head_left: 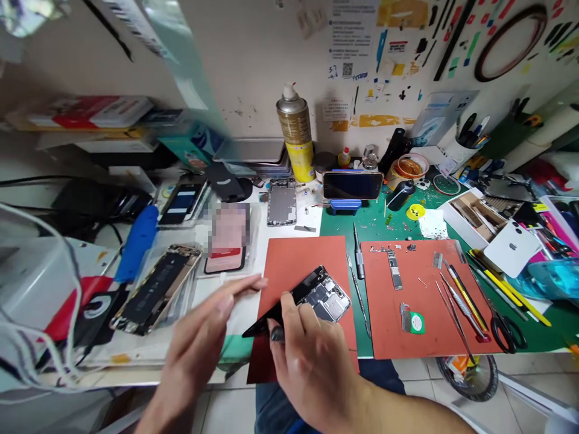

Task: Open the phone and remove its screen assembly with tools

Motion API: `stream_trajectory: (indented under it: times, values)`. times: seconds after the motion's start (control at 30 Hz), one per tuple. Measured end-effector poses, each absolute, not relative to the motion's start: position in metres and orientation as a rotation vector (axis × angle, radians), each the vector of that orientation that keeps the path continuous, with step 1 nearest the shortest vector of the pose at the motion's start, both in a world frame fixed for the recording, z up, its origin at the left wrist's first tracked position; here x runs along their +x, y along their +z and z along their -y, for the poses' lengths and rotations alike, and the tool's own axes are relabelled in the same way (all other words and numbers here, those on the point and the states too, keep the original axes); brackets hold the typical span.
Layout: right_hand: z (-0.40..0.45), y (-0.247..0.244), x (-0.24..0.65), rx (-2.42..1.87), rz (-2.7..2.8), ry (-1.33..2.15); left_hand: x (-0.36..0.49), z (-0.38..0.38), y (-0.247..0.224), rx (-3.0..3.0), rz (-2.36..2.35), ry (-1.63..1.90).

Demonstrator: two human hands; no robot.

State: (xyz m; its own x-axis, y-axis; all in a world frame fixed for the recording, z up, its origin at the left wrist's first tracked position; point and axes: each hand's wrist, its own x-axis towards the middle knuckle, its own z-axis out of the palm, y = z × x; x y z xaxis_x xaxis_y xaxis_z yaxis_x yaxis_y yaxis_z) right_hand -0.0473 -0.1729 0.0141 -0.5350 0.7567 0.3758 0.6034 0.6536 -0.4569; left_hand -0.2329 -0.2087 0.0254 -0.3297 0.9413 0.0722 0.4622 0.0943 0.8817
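An opened smartphone (332, 301) lies tilted across the left reddish-brown mat (298, 256), its inner metal parts bare at the upper right end and a dark strip reaching to the lower left. My right hand (312, 355) covers its middle, fingers bent and closed on it; something dark shows at the thumb, too small to name. To the left, my left hand (205, 325) is held with fingers stretched out and nothing in it, its fingertips by the mat's left edge, apart from the phone.
On the right mat (380, 331) lie a logic board (395, 271), tweezers (455, 316) and scissors (506, 331). A pen-shaped screwdriver (359, 253) rests between the mats. Another opened phone (156, 289) lies at left. Behind stand a spray can (296, 132) and a propped phone (353, 185).
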Motion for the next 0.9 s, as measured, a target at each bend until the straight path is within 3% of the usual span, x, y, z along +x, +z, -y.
stream_trajectory:
  times: [0.2, 0.4, 0.53, 0.9]
  values:
    - [0.17, 0.023, -0.041, -1.057, 2.411, 0.401, -0.202, 0.258, -0.023, 1.16, -1.715, 1.193]
    - [0.145, 0.066, 0.02, -1.07, 2.082, 0.914, -0.189, 0.25, -0.038, 1.022, -1.794, 1.323]
    - [0.128, 0.086, 0.063, -1.143, 2.015, 0.982, -0.183, 0.253, -0.049, 0.96, -1.779, 1.455]
    - [0.126, 0.037, 0.039, -0.938, 2.091, 0.748, -0.182, 0.253, -0.052, 1.237, -1.851, 1.48]
